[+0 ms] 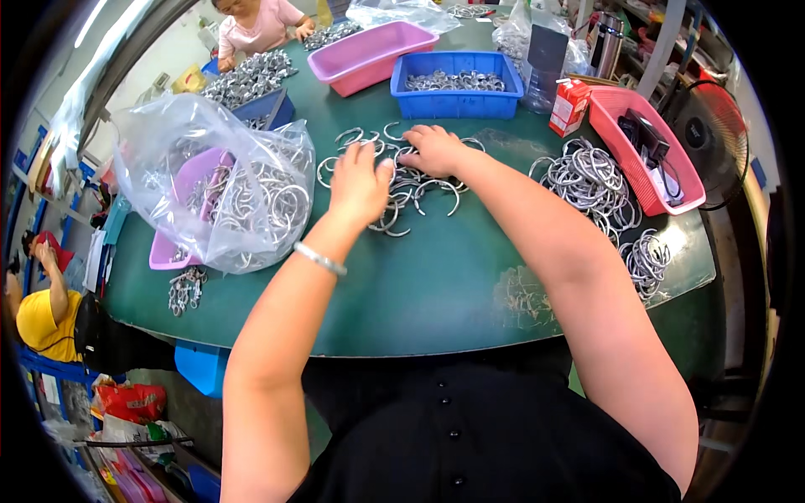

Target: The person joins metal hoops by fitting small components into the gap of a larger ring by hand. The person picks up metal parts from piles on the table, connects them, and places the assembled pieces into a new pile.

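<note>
Both my hands are over a loose spread of silver metal rings (450, 186) on the green table (419, 285); several of these rings have a gap in them. My left hand (360, 183) rests on the left part of the spread, thumb apart from the fingers. Beside it, slightly farther away, my right hand (438, 152) reaches in from the right, its fingers and thumb apart over the rings. Neither hand visibly grips a ring, though the fingertips partly cover some. Left of my hands, a clear plastic bag (138, 159) holds many larger rings around a pink basket (186, 178).
A blue bin (457, 105) of small metal parts and a pink bin (360, 71) stand beyond my hands. At right are heaped rings (587, 180), a pink basket (650, 180), a red carton (570, 106) and a fan (713, 147). A person (256, 29) works across the table.
</note>
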The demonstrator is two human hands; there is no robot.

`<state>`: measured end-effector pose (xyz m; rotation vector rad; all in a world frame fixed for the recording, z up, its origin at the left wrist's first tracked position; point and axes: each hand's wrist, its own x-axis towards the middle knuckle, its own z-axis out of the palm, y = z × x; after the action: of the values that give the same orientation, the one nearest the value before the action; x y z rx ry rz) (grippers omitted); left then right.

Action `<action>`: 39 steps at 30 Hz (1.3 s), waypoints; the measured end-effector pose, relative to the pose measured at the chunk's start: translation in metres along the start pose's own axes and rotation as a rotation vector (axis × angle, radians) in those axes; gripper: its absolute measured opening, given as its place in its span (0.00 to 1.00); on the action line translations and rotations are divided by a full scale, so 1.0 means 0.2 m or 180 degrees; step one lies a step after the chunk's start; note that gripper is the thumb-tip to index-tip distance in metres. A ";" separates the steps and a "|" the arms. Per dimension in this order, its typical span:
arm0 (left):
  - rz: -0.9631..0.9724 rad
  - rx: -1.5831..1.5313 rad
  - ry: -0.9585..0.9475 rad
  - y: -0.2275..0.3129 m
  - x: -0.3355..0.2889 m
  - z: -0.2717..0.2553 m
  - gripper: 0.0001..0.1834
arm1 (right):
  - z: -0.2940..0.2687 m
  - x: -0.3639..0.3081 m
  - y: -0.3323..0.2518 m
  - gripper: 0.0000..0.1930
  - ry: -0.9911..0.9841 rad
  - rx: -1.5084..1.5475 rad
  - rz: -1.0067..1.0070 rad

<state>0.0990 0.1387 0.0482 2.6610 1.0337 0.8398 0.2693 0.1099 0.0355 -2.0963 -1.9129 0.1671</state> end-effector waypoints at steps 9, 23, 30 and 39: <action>-0.0733 0.0577 -0.0874 -0.11 0.21 0.21 0.33 | 0.01 -0.08 0.05 0.24 0.0160 0.0069 0.0026; 0.0359 -0.0431 -0.0809 0.04 -0.11 0.12 0.21 | 0.01 -0.48 -0.03 0.20 0.0271 0.0091 -0.0302; 0.0643 -0.0599 -0.0995 0.11 -0.35 -0.01 0.21 | -0.07 -0.74 -0.11 0.17 0.0127 0.0038 -0.0481; 0.0527 -0.0406 -0.1118 0.17 -0.46 -0.08 0.24 | -0.11 -0.32 -0.08 0.09 0.0369 0.0765 -0.0227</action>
<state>0.0534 0.0517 0.0320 2.6775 0.6618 0.4215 0.2537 0.0450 0.0548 -1.8389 -1.7991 0.2415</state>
